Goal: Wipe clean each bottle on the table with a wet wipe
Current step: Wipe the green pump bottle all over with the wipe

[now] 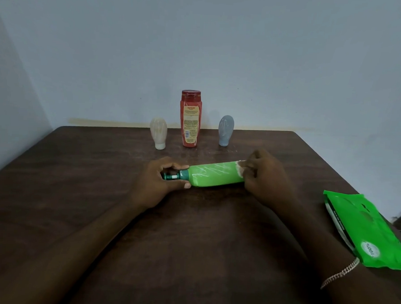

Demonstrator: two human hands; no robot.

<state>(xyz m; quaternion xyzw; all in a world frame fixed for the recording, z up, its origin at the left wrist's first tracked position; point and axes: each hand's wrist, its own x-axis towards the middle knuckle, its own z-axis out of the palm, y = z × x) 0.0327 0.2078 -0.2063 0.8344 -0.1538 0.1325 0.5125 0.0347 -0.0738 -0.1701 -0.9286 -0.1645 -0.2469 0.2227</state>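
A bright green bottle (213, 174) with white streaks lies on its side at the middle of the dark wooden table (101, 170). My left hand (157, 184) grips its dark green cap end. My right hand (267, 174) is closed on a white wet wipe (239, 169) pressed against the bottle's base end. Three more streaked bottles stand at the far edge: a cream one (158, 132) cap down, a tall red one (190, 118), and a grey one (225, 133) cap down.
A green pack of wet wipes (365, 230) lies at the table's right edge, beside my right forearm. A pale wall rises right behind the table, and another closes in on the left.
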